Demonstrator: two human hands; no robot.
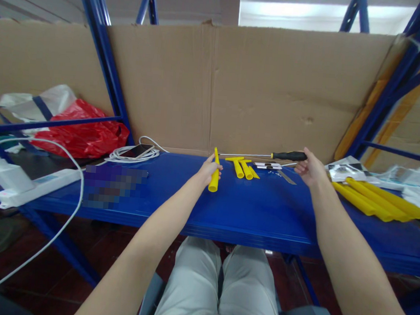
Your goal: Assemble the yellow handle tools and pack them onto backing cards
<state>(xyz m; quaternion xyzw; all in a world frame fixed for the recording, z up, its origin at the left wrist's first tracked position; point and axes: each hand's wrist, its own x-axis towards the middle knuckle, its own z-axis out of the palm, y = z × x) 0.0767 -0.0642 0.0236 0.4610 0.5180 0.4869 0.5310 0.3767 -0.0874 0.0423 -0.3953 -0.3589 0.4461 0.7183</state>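
My left hand [206,171] is closed around a short yellow plastic tube [214,177], held with its open end toward me above the blue table. In my right hand [310,168] is the black handle of a long screwdriver [289,155]. Its thin metal shaft runs left, and the tip reaches the far end of the tube; whether it touches is too small to tell. Between my hands, several yellow T-shaped plastic pieces [245,170] lie on the table. Right of them are small black-and-white items [267,166] and a flat metal strip [286,177].
Long yellow tubes [378,201] lie at the right beside clear plastic packets [347,168]. At the left are a white power strip [41,187], a coiled white cable [133,154] and a red bag [87,129]. Cardboard [274,89] walls the back of the blue table [256,215].
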